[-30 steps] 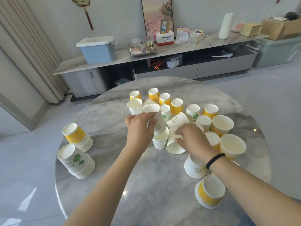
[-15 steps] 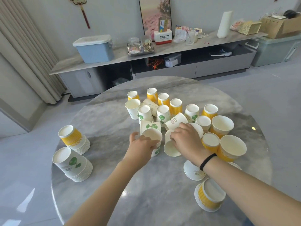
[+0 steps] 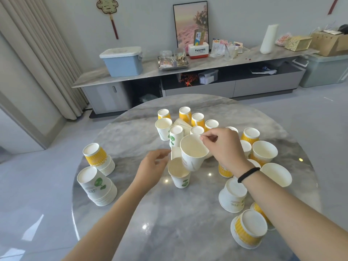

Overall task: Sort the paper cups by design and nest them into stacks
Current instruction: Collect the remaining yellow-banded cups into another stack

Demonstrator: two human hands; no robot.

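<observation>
Noted: white cup [image 3: 192, 155], empty, tilted above an upright leaf-print cup [image 3: 180, 176], also empty. Pinched at far rim by right hand [image 3: 224, 147] fingers. Left hand [image 3: 152, 166] relaxed, released, just left of both, above worktop [image 3: 169, 223].

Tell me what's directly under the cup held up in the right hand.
Under the tilted cup in the right hand stands an upright green-leaf cup. Its inside looks empty; its far rim is covered.

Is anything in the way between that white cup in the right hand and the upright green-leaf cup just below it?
Nothing visible. The right hand holds the tilted white paper cup directly above the open-mouthed green-leaf paper cup; the left hand hovers beside it, not over the mouth.
</observation>
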